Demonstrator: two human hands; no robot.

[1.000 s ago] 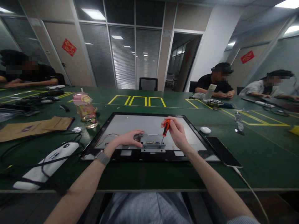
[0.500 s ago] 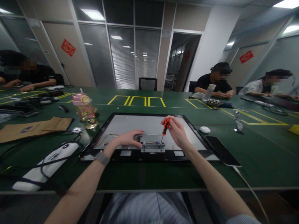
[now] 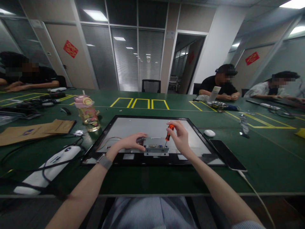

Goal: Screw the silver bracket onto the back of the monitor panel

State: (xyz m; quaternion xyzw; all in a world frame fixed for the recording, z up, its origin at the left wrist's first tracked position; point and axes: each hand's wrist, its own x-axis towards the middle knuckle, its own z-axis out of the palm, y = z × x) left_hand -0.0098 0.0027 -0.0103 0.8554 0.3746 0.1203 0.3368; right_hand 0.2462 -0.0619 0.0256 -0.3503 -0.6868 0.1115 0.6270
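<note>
Likely screw-turning | right hand clamped on driver, seating unclear | left hand, fingers apart, at bracket | next: steady pressure

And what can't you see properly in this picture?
Head view:
Tip of the screwdriver: too small against the metal bracket.
Part of its handle: behind the right hand.
Space under the left hand: covered.
Far end of the pale cable: bottom edge cuts it.

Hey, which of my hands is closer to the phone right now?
Right. Your right hand, holding the screwdriver, is left of the phone; your left hand is farther left, at the bracket's left end.
</note>
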